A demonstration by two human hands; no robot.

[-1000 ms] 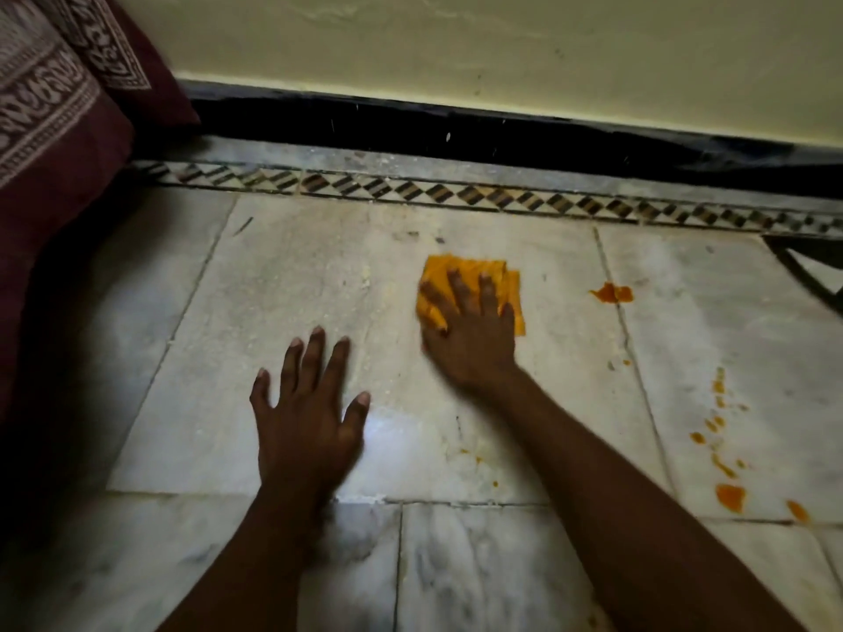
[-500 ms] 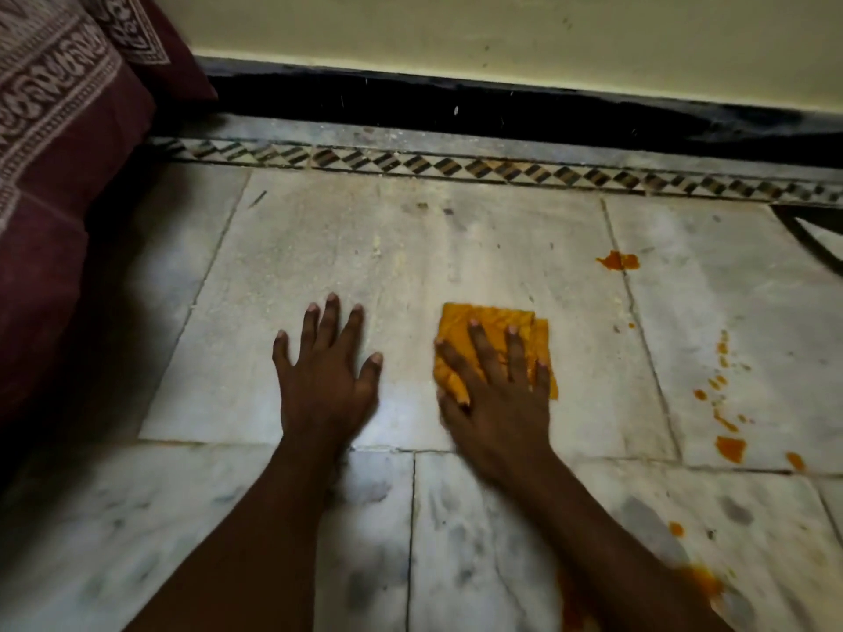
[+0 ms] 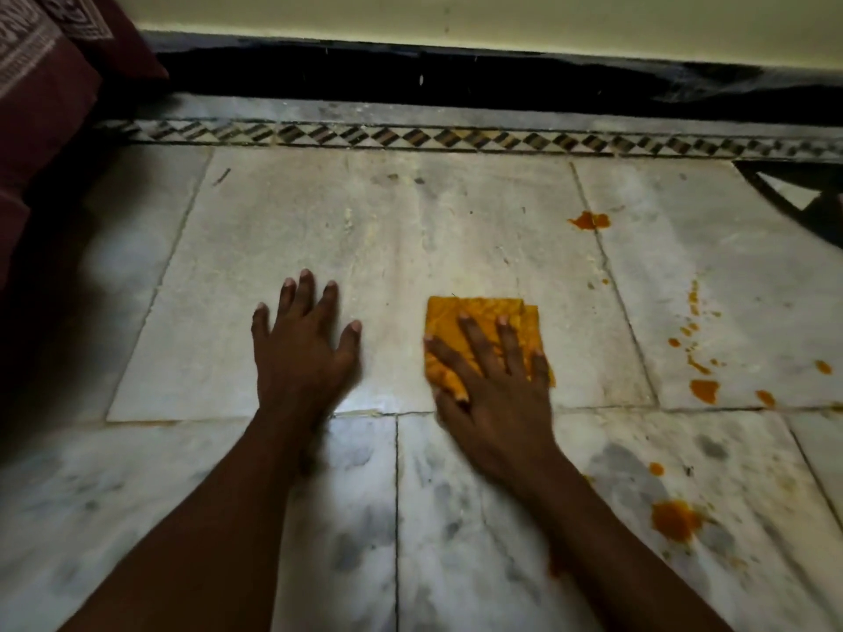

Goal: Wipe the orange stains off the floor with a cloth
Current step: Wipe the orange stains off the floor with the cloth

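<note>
A folded orange cloth [image 3: 479, 314] lies flat on the pale marble floor [image 3: 365, 248]. My right hand [image 3: 495, 394] presses down on the cloth with fingers spread, covering its near half. My left hand [image 3: 301, 353] rests flat on the bare floor to the left of the cloth, fingers apart, holding nothing. Orange stains mark the floor to the right: a blot [image 3: 588, 220] by a tile joint, a trail of drops [image 3: 695, 353] further right, and a larger blot [image 3: 674, 520] near my right forearm.
A maroon patterned fabric [image 3: 41, 98] fills the upper left corner. A black skirting [image 3: 456, 70] and a patterned tile border [image 3: 410, 136] run along the wall at the back. A dark inlay [image 3: 803, 198] shows at the right edge.
My right hand has drawn the cloth back toward me, from far up the tile to near the tile joint. My left hand has stayed flat on the floor.
</note>
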